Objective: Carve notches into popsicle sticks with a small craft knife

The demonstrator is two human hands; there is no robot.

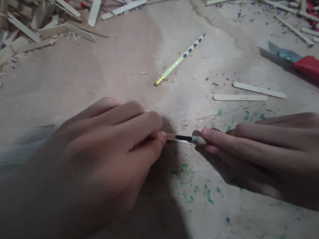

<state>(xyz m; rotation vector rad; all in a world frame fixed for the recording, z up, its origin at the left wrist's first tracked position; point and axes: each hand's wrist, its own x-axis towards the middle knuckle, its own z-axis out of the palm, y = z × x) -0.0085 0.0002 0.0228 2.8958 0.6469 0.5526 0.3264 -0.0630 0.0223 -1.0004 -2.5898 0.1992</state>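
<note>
My left hand (105, 162) lies on the work surface with its fingers curled and pinched on a small wooden stick piece (170, 137), most of which is hidden under the fingers. My right hand (276, 152) comes in from the right, fingers closed round a small craft knife (192, 139). The knife's dark blade touches the end of the stick just right of my left fingertips. Only the knife's tip and pale collar show.
A yellow-green pencil with purple dots (180, 59) lies beyond the hands. Two flat wooden sticks (247, 94) and a red-handled utility cutter (314, 71) lie at the right. Heaps of wooden sticks (23, 28) and scraps line the far edge. Green paint flecks (187, 172) dot the brown board.
</note>
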